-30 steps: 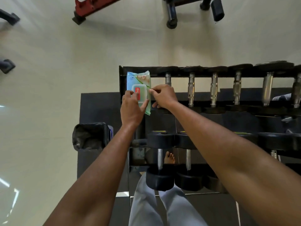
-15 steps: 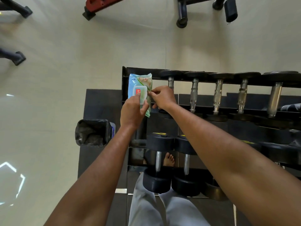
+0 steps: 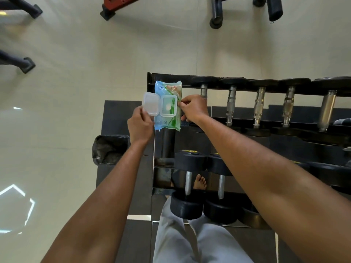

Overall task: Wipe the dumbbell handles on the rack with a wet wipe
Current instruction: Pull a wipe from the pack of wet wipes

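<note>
A blue-green wet wipe pack (image 3: 168,122) lies on the left end of the black dumbbell rack (image 3: 150,80). Its clear plastic lid (image 3: 150,106) is flipped open to the left, showing the dispensing opening (image 3: 168,106). My left hand (image 3: 140,126) holds the lid's lower edge with its fingertips. My right hand (image 3: 192,109) pinches the pack's right edge. To the right, a row of dumbbells with metal handles (image 3: 230,107) spans the upper tier. Two more dumbbells (image 3: 188,184) sit on the lower tier.
A black-lined bin (image 3: 110,151) stands on the floor left of the rack. Dark floor mats (image 3: 121,114) lie under the rack. Gym equipment legs (image 3: 215,14) and a red frame (image 3: 114,4) stand on the tiled floor beyond. My bare foot (image 3: 200,183) shows through the rack.
The pack's lid, closed before, has been flipped open to the left. My left hand moved off the pack's face to the lid's edge. My right hand stayed at the right edge.
</note>
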